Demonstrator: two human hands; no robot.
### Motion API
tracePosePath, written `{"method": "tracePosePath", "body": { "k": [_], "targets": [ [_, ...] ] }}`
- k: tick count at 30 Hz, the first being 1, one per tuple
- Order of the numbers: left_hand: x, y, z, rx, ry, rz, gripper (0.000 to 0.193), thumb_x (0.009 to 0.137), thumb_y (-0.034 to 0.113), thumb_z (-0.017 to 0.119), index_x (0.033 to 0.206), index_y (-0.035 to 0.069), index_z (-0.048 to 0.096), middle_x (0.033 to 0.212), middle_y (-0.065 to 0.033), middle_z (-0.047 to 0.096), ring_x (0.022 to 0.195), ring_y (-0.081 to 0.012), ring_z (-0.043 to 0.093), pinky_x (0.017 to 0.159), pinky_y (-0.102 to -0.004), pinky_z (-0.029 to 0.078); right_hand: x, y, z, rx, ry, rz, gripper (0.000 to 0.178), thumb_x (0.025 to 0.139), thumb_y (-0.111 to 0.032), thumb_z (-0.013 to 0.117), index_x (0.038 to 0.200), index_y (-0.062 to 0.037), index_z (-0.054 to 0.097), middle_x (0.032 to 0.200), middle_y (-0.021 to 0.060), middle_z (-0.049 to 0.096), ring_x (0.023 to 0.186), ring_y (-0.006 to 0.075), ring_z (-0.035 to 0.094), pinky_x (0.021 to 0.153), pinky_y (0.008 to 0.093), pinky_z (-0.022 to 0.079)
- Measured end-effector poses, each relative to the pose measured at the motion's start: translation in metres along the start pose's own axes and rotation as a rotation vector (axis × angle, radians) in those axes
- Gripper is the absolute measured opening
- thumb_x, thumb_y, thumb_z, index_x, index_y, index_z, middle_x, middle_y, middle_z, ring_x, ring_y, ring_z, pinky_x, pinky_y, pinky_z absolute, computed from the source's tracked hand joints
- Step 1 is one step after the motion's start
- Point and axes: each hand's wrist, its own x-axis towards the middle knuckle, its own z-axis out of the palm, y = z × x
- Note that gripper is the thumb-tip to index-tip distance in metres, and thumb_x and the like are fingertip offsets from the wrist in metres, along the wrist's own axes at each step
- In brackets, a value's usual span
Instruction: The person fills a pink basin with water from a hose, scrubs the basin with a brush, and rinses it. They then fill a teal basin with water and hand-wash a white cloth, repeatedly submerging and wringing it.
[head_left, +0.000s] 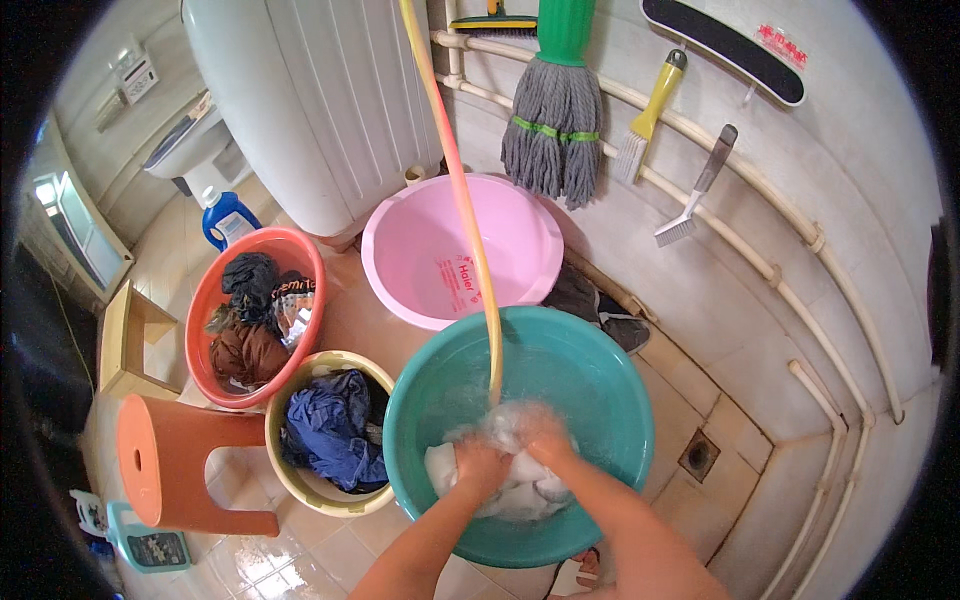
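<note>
A teal basin (395,440) stands on the floor in front of me, holding water. Bunched in it is a wet white cloth (525,495), partly under the surface. My left hand (482,464) is closed on the cloth's left side. Close beside it, my right hand (545,436) grips the far right part, its fingers smeared by motion and splashing water. From above, a yellow hose (468,215) with a pinkish stretch hangs down into the basin, its lower end just beyond my hands.
Left of the basin are a cream bucket (322,508) of dark and blue clothes, a red basin (196,350) of clothes and an orange stool (150,465). A pink basin (415,250) lies beyond. A grey mop (552,130) and brushes hang along wall pipes; a floor drain (699,455) is at right.
</note>
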Motion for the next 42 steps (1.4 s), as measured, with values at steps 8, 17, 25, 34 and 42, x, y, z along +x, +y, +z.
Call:
{"method": "tracePosePath", "body": {
  "k": [8,17,25,34,42],
  "targets": [
    [0.023,-0.026,0.012,-1.886,0.106,-0.702,0.03,0.079,0.026,0.045,0.093,0.004,0.059,0.096,-0.0103,0.06,0.093,-0.0263,0.054,0.083,-0.0389,0.042,0.005,-0.041,-0.029,0.76,0.24,0.344,0.035,0.077,-0.026,0.065,0.104,-0.0057,0.057,0.099,0.0104,0.061,0.085,0.0225,0.059,0.076,0.0334,0.046],
    [-0.004,-0.031,0.049,-2.449,0.044,0.295,0.052,0.083,0.053,0.04,0.109,0.01,0.055,0.112,-0.0125,0.054,0.102,-0.0281,0.052,0.091,-0.0408,0.039,-0.05,-0.135,-0.066,0.423,0.284,-0.349,0.022,0.078,-0.032,0.06,0.072,-0.0112,0.056,0.069,0.0118,0.059,0.057,0.0338,0.057,0.05,0.0443,0.044],
    [-0.03,0.018,-0.097,-1.234,0.058,-0.226,0.03,0.084,0.026,0.053,0.07,0.001,0.06,0.062,0.0041,0.049,0.059,-0.0052,0.042,0.052,-0.0248,0.037,-0.01,-0.055,-0.118,0.521,0.412,0.032,0.032,0.081,-0.03,0.061,0.062,-0.0051,0.054,0.054,0.0101,0.053,0.048,0.0227,0.052,0.045,0.0363,0.038],
    [-0.037,-0.045,-0.146,0.118,0.12,0.234,0.029,0.068,0.028,0.064,0.079,0.003,0.059,0.088,-0.012,0.058,0.089,-0.0306,0.054,0.074,-0.0451,0.041,-0.014,-0.011,-0.121,0.644,-0.177,0.143,0.041,0.081,-0.029,0.062,0.113,-0.0065,0.051,0.102,0.0138,0.055,0.094,0.0218,0.054,0.077,0.0332,0.044],
    [-0.023,-0.013,-0.032,0.218,-0.174,0.067,0.12,0.048,0.072,0.064,0.137,0.004,0.02,0.142,-0.0245,0.008,0.128,-0.0486,0.008,0.102,-0.0578,0.015,-0.04,-0.056,-0.012,-0.216,-0.064,-0.013,0.087,0.069,-0.053,0.061,0.138,-0.0144,0.024,0.133,0.0215,0.029,0.119,0.0389,0.034,0.092,0.0632,0.026]
  ]
}}
